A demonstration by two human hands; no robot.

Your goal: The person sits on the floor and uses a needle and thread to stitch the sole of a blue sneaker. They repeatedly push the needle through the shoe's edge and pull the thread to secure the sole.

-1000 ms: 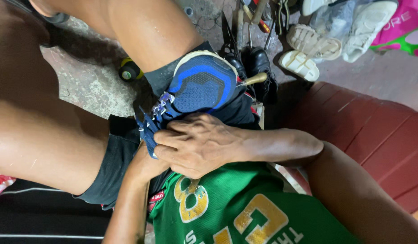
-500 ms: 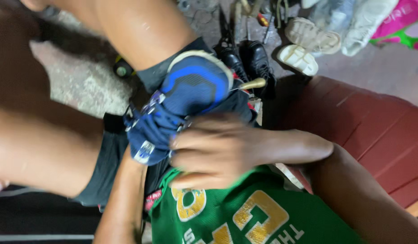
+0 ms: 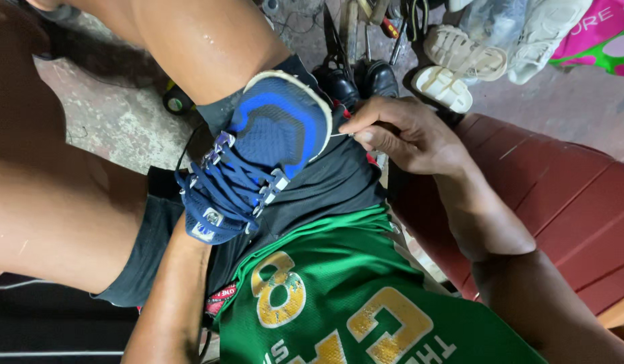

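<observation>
A blue sneaker (image 3: 271, 135) with dark blue laces and a white sole edge rests on my lap, toe pointing up and away from me. My right hand (image 3: 409, 138) is at the toe's right side, thumb and forefinger pinched on a thin pale thread (image 3: 340, 134) that comes out at the sole edge. My left forearm (image 3: 170, 296) runs up to the shoe's opening. The left hand itself is hidden by the shoe. I wear a green jersey (image 3: 339, 290) and dark shorts.
A pair of black shoes (image 3: 366, 77), white sandals (image 3: 453, 67) and several hand tools (image 3: 366, 20) lie on the concrete floor (image 3: 116, 114) ahead. A red bench (image 3: 568, 195) is at my right. A pink bag (image 3: 602, 34) sits far right.
My right hand has left the laces, where it covered the shoe, and moved right to the toe, now pinching the thread. The shoe's upper is uncovered.
</observation>
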